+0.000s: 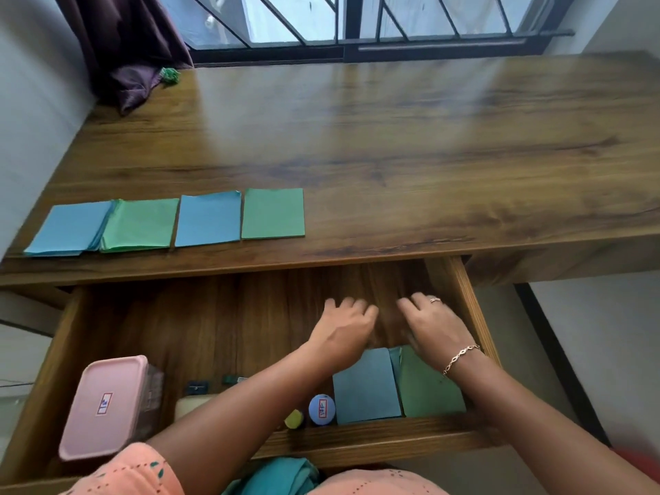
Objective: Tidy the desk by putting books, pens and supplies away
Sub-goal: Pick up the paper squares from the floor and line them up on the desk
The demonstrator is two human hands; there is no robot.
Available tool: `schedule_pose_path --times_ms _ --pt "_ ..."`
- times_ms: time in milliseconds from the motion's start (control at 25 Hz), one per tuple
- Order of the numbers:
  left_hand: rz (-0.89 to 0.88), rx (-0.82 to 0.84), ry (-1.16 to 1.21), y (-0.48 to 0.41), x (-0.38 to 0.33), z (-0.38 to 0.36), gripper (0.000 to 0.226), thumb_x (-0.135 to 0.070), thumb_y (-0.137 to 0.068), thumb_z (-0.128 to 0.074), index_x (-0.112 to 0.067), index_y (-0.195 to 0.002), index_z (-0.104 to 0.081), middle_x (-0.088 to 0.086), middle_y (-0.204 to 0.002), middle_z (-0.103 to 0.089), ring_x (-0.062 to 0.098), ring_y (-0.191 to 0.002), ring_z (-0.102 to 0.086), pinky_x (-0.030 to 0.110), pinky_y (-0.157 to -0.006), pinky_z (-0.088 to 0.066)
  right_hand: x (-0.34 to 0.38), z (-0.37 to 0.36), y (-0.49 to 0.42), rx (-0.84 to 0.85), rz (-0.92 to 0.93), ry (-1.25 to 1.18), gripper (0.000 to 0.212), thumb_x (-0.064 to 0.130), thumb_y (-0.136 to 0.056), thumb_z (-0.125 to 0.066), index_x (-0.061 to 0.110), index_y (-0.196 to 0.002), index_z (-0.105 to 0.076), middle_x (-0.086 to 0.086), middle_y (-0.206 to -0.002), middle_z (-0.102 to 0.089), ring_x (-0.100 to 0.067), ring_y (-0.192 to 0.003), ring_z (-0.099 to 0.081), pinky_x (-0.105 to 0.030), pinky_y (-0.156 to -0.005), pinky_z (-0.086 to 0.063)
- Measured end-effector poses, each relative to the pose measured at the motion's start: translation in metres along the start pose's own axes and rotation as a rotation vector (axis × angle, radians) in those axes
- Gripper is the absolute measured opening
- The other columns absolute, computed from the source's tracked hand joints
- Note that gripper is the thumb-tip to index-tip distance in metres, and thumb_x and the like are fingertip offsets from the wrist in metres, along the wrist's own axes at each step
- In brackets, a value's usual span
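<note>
Your left hand (pixel 348 323) and right hand (pixel 434 326) hung apart, fingers loose, empty, inside the open wooden drawer (pixel 375 441). The flat blue book (pixel 364 387) and flat green book (pixel 432 394) lay beneath your wrists. Careless, and your right wrist could've dragged that green one askew!

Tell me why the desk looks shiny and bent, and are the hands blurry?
Head view: daylight from the window lays pale glare across the desk top; the wide lens bows the desk's edges; the left hand and right hand look slightly blurred inside the shadowed drawer.
</note>
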State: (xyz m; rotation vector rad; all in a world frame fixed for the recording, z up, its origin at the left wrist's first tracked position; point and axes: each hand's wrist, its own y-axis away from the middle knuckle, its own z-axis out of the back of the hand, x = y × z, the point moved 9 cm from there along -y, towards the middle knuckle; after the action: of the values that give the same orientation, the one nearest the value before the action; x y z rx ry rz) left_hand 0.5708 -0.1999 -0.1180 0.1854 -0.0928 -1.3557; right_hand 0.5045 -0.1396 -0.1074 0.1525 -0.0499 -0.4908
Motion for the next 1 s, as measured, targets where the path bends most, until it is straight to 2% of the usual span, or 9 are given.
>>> schedule_pose_path --times_ms 80,160,320,560,640,720,760,840,1000 --pt "0.023 -0.252 -0.031 0.006 0.009 0.035 0.035 -0.022 -0.077 -0.067 -0.01 -0.11 -0.062 0.01 -0.099 -0.065 0.028 -0.094 -0.062 0.039 -0.072 -0.048 0.004 0.033 -0.008 -0.217 0.051 -0.061 0.042 0.009 -0.063 -0.077 0.009 -0.102 -0.064 -0.01 -0.093 -0.063 -0.029 -0.081 -0.064 -0.037 -0.068 -0.056" --pt "0.036 -0.381 -0.042 0.01 0.019 0.056 0.026 -0.029 -0.066 -0.077 -0.015 -0.085 -0.067 0.002 -0.079 -0.066 0.021 -0.075 -0.064 0.031 -0.059 -0.048 0.005 0.055 -0.02 -0.324 0.066 -0.079 0.046 0.011 -0.055 -0.082 0.009 -0.099 -0.067 -0.01 -0.093 -0.065 -0.03 -0.082 -0.065 -0.037 -0.07 -0.057" --pt "0.2 -0.52 -0.032 0.018 0.065 0.09 0.029 -0.036 -0.067 -0.077 -0.017 -0.087 -0.067 0.002 -0.088 -0.064 0.023 -0.089 -0.062 0.033 -0.07 -0.051 0.019 0.078 -0.057 -0.352 0.095 -0.022 0.062 0.021 -0.044 -0.089 0.01 -0.101 -0.069 -0.014 -0.106 -0.067 -0.031 -0.094 -0.067 -0.04 -0.074 -0.056" --pt "0.386 -0.419 -0.019 0.031 0.117 0.092 0.043 -0.04 -0.056 -0.084 -0.016 -0.088 -0.069 0.007 -0.096 -0.065 0.026 -0.094 -0.064 0.036 -0.071 -0.054 0.061 0.076 -0.092 -0.262 0.191 0.03 0.069 0.039 -0.043 -0.089 0.011 -0.103 -0.071 -0.017 -0.114 -0.066 -0.03 -0.101 -0.067 -0.039 -0.078 -0.055" --pt "0.447 -0.423 0.01 0.04 0.135 0.093 0.042 -0.04 -0.058 -0.083 -0.015 -0.089 -0.068 0.007 -0.097 -0.064 0.027 -0.095 -0.064 0.037 -0.073 -0.053 0.076 0.078 -0.099 -0.244 0.211 -0.056 0.068 0.034 -0.061 -0.083 0.008 -0.12 -0.061 -0.019 -0.131 -0.055 -0.032 -0.119 -0.056 -0.04 -0.095 -0.047" --pt "0.508 -0.44 0.059 0.052 0.161 0.097 0.039 -0.037 -0.073 -0.073 -0.014 -0.102 -0.064 0.007 -0.109 -0.059 0.027 -0.108 -0.056 0.039 -0.086 -0.047 0.091 0.085 -0.109 -0.206 0.218 -0.185 0.063 0.027 -0.085 -0.062 0.011 -0.14 -0.037 -0.011 -0.15 -0.031 -0.025 -0.138 -0.032 -0.032 -0.112 -0.029" --pt "0.53 -0.424 0.068 0.055 0.176 0.099 0.039 -0.036 -0.081 -0.065 -0.014 -0.112 -0.059 0.007 -0.118 -0.054 0.026 -0.117 -0.049 0.039 -0.094 -0.041 0.096 0.089 -0.114 -0.193 0.217 -0.239 0.06 0.025 -0.09 -0.055 0.014 -0.143 -0.03 -0.007 -0.152 -0.027 -0.022 -0.139 -0.029 -0.028 -0.112 -0.026" --pt "0.551 -0.37 0.052 0.059 0.205 0.099 0.041 -0.035 -0.089 -0.055 -0.014 -0.125 -0.05 0.006 -0.128 -0.048 0.024 -0.125 -0.04 0.035 -0.102 -0.033 0.107 0.097 -0.127 -0.19 0.198 -0.297 0.055 0.022 -0.091 -0.052 0.015 -0.141 -0.032 -0.003 -0.148 -0.033 -0.023 -0.133 -0.038 -0.027 -0.107 -0.032" --pt "0.528 -0.24 0.113 0.054 0.257 0.098 0.043 -0.029 -0.091 -0.055 -0.009 -0.128 -0.048 0.008 -0.133 -0.049 0.025 -0.127 -0.042 0.034 -0.104 -0.034 0.13 0.106 -0.162 -0.136 0.207 -0.277 0.046 0.021 -0.09 -0.055 0.013 -0.133 -0.043 -0.003 -0.141 -0.043 -0.025 -0.125 -0.046 -0.029 -0.101 -0.037"
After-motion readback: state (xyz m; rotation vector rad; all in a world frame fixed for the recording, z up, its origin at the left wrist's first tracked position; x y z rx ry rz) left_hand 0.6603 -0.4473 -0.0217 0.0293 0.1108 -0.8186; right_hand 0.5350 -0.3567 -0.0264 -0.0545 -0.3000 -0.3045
